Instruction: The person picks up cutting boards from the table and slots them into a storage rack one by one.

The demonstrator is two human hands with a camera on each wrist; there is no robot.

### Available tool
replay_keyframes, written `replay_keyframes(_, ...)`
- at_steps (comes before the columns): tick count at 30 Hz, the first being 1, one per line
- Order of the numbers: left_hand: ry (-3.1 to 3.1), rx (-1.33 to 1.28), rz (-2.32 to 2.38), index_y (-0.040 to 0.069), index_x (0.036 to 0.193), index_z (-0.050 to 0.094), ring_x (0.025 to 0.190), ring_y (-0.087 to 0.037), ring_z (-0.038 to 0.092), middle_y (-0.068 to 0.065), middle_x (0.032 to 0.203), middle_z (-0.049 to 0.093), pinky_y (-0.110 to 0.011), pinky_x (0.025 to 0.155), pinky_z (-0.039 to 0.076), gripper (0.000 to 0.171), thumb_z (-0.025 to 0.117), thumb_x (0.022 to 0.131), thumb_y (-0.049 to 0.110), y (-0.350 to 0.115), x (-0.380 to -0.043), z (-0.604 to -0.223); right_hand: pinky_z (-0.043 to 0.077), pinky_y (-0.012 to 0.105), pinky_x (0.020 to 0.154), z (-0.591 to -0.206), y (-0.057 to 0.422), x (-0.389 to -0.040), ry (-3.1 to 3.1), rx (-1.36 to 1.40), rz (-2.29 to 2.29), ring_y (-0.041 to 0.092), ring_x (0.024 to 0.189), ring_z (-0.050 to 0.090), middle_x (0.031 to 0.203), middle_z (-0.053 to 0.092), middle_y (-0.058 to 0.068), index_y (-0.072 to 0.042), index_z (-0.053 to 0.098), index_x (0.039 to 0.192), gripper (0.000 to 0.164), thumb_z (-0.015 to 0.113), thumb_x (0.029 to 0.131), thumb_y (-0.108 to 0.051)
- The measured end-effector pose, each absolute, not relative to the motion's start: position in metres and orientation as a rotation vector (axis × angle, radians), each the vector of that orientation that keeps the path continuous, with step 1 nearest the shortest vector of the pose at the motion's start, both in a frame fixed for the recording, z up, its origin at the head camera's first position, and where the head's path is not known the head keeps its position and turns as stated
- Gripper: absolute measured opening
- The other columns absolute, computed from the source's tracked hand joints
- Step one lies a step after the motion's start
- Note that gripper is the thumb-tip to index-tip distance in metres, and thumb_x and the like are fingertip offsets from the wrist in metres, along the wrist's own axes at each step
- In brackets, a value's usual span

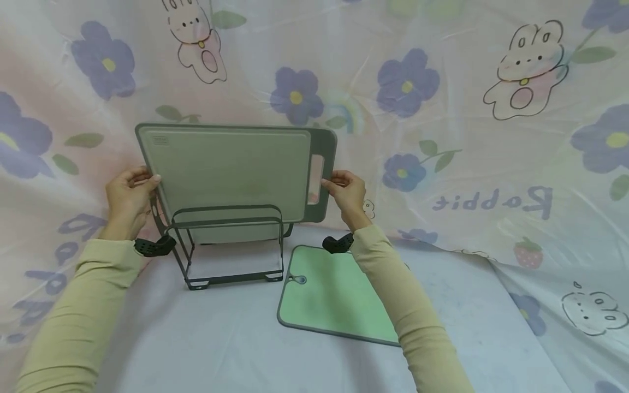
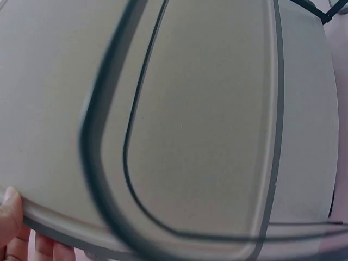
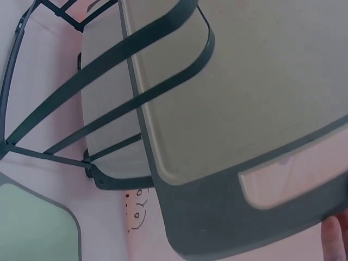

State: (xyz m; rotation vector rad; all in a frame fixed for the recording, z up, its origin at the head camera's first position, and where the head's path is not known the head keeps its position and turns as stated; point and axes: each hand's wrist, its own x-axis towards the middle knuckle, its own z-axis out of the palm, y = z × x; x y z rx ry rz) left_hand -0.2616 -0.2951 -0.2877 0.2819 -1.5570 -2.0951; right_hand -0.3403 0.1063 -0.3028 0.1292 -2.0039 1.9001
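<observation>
Two hands shared one grey-rimmed board, and neither was nearer: both touched it. The left hand [image 1: 126,196] pinched its nine o'clock edge, thumb on the near face and fingers behind; the right hand [image 1: 350,194] pinched the outer strip of the slotted handle end [image 1: 323,142], at three o'clock.

The grey-rimmed board [image 1: 231,169] stood on edge, its long axis running nearly level from nine to three, broad face toward the wearer. The relation that seemed to matter most was that of its long lower edge to the wire rack [image 1: 241,277], which lay at six o'clock. That edge ran along the rack's width, behind the front hoops, and appeared higher than the rack's base. The handle end overhung the rack's three o'clock side. A paler panel [image 2: 310,109] stood behind, reaching lower; how close the two were, I could not tell.

A green board [image 1: 334,289] lay flat on the white surface [image 1: 236,338], at about half past four from the grey-rimmed one and partly hidden by the right forearm.
</observation>
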Motion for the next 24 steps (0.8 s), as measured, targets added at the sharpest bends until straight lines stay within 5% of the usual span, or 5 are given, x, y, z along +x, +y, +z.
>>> replay_keyframes(24,-1.439,0.337,-2.157,0.009,0.082,0.066,0.072,-0.007,0.059,0.001,0.079,0.062,-0.016,0.062,0.053,0.019,0.072,0.081,-0.009,-0.327,-0.245,-0.303,0.056,0.027,0.071,-0.318,0.074,-0.341,-2.083,0.182,1.905,0.015,0.076,0.062,0.086,0.066,0.008,0.001,0.068,0.096,0.020,0.079,0.081,-0.003)
